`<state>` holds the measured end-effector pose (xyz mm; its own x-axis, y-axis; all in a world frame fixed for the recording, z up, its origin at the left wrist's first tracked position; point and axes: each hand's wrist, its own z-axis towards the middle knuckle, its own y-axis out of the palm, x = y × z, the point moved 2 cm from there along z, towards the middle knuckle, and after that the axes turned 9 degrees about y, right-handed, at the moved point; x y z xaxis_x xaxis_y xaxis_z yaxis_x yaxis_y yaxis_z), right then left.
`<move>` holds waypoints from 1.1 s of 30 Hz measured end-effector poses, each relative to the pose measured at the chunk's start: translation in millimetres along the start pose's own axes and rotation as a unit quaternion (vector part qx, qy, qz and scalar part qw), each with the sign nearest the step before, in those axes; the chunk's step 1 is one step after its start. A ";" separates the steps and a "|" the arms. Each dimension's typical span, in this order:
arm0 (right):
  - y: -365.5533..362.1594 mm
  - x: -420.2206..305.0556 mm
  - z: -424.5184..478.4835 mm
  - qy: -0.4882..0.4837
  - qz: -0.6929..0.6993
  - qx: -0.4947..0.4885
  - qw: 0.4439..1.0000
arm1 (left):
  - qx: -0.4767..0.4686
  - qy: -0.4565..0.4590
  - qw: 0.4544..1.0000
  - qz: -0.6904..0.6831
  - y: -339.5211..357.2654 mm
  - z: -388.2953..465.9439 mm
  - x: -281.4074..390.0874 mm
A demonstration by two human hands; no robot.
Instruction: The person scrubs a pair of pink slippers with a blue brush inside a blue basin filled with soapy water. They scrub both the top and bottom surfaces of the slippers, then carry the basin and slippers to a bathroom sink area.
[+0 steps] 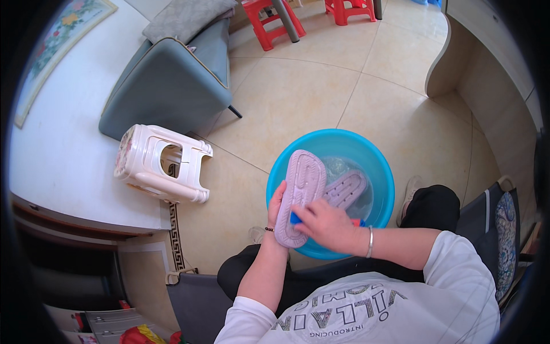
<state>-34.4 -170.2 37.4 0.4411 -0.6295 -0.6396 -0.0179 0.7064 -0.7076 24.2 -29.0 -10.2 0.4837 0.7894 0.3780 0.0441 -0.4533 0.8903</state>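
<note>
My left hand (277, 202) holds a pale pink slipper (303, 172) from its left side, with the patterned sole facing up. Over the heel end, my right hand (333, 225) grips a small blue and red tool (295, 218). Its blue end meets the sole and the other end shows past my palm; my fingers hide the rest, but it looks like a brush. Below them stands a round turquoise plastic basin (328, 134) with cloudy water (337, 165) in it. A second pink slipper (349, 189), with small holes along its sole, lies in the basin, partly behind my right hand.
A white plastic stool (189, 161) lies on its side to the left, near a blue-grey armchair (167, 86). Red plastic stools (275, 32) stand farther off on the tiled floor (296, 94). A wooden cabinet (481, 90) borders the right. I sit on a dark fabric seat (193, 301).
</note>
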 end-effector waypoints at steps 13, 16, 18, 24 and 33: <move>2.4 60.4 48.3 0.124 -0.082 0.052 0.988 | 0.005 -0.020 1.000 0.013 0.8 -2.2 -2.4; 3.3 73.6 51.7 0.170 -0.079 0.051 0.981 | 0.016 -0.028 0.999 0.000 4.2 -2.2 -3.7; -2.5 80.5 57.8 0.197 -0.065 0.061 0.976 | 0.010 -0.036 0.998 -0.040 15.8 -7.0 -6.9; 1.9 34.3 36.2 0.048 0.048 0.080 0.995 | 0.034 0.016 0.987 -0.154 9.6 -3.5 2.8; -1.4 5.9 0.0 -0.166 0.023 -0.019 0.986 | -0.070 -0.009 0.997 0.007 -0.5 -3.5 5.6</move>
<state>-31.7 -174.8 34.7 0.7089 -0.4508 -0.5424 -0.0766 0.7153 -0.6946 23.9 -22.9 -7.6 0.4988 0.7759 0.3863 -0.0840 -0.4004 0.9125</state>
